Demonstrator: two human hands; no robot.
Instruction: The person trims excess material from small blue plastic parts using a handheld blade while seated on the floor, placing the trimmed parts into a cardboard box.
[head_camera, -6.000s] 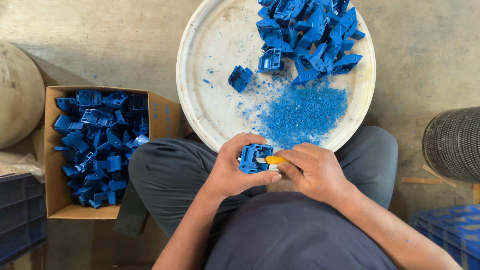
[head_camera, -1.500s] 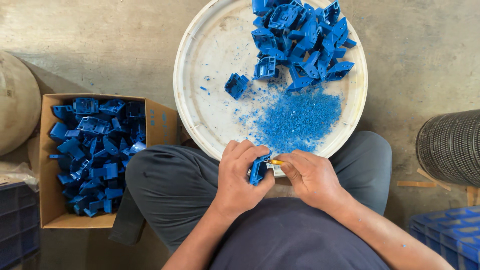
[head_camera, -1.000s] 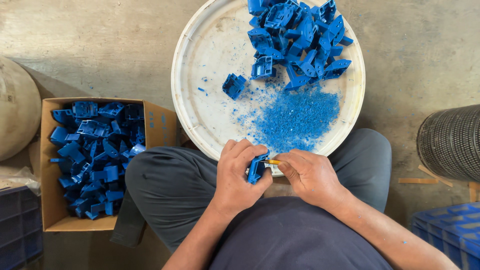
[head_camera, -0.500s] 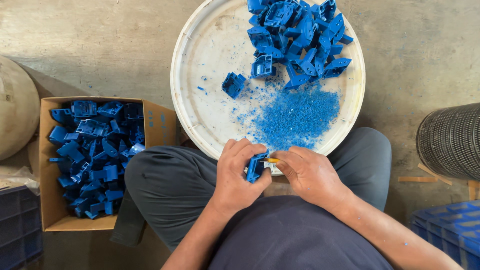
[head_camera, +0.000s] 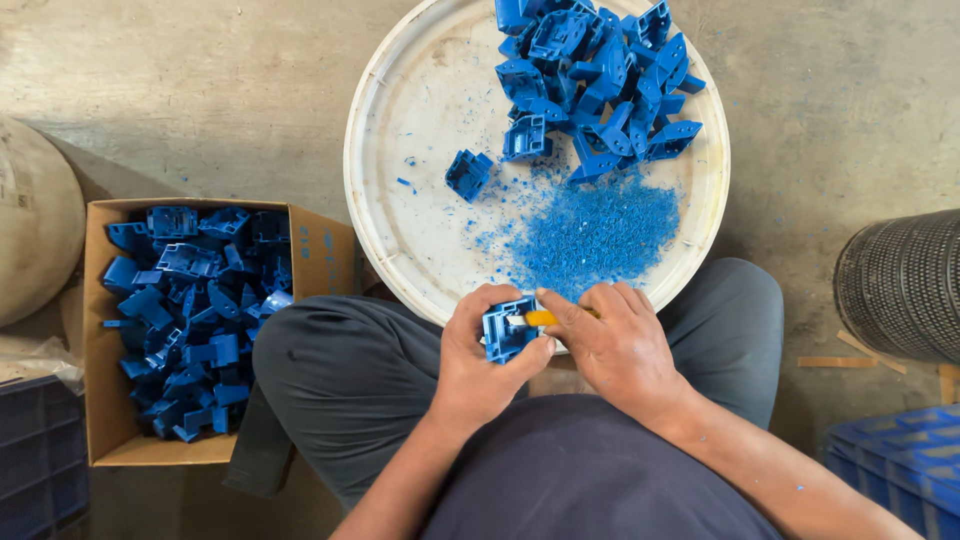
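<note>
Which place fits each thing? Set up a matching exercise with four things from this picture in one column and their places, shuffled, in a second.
Things:
1. left hand
2. right hand
3. cardboard box
4. blue shavings

Places:
A. heaped on the white round tray
B. on the floor, full of blue parts
C. holding a blue plastic part
D. holding a yellow-handled tool

Pairs: 1-C, 2-D, 3-B, 4-A

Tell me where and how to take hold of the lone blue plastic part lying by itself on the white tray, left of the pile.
Grip the lone blue part across its two outer side walls, coming straight down from above. It lies apart from the pile on bare white tray, so fingers probably have room on every side, and its boxy walls look flat enough to pinch. Its open cavity appears to face up, so avoid pressing the thin inner ribs.
</note>
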